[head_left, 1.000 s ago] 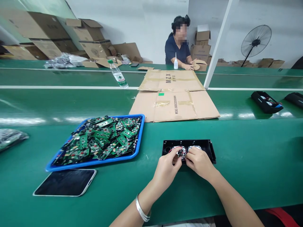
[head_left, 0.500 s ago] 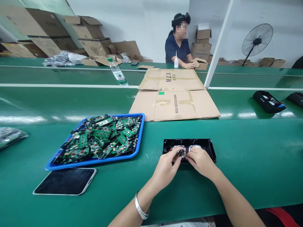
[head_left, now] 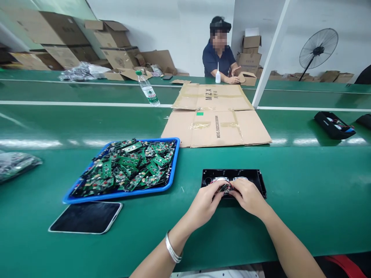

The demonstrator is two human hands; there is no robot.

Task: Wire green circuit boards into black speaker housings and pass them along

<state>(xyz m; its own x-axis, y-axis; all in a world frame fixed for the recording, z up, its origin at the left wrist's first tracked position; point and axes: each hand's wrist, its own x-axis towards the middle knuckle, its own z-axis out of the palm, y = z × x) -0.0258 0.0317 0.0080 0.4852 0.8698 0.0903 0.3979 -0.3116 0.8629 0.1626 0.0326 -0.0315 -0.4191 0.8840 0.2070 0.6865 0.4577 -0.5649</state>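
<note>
In front of me lies a shallow black plastic casing [head_left: 253,177] with two round silver-rimmed parts, seemingly speakers [head_left: 220,179], inside it. My left hand [head_left: 203,204] is over its left half, thumb and fingers pinching a small circuit board [head_left: 225,188]. Close against that board, my right hand [head_left: 249,197] has its fingertips pressed together; red wires run beside them, but what they grip is hidden. To the left, a blue tray [head_left: 121,197] carries a heap of green circuit boards [head_left: 129,160].
A phone [head_left: 87,217] lies by the tray's front edge. Flattened cardboard [head_left: 203,131] stretches ahead, with a tilted water bottle [head_left: 149,90] behind the tray. An open black case [head_left: 333,125] sits far right. Across the bench, a co-worker [head_left: 218,58] sits near a white dropper bottle [head_left: 217,75].
Both hands stay at the circuit board over the casing, with only slight finger movement. The view has shifted a little. The co-worker has turned the head and raised one hand slightly.
</note>
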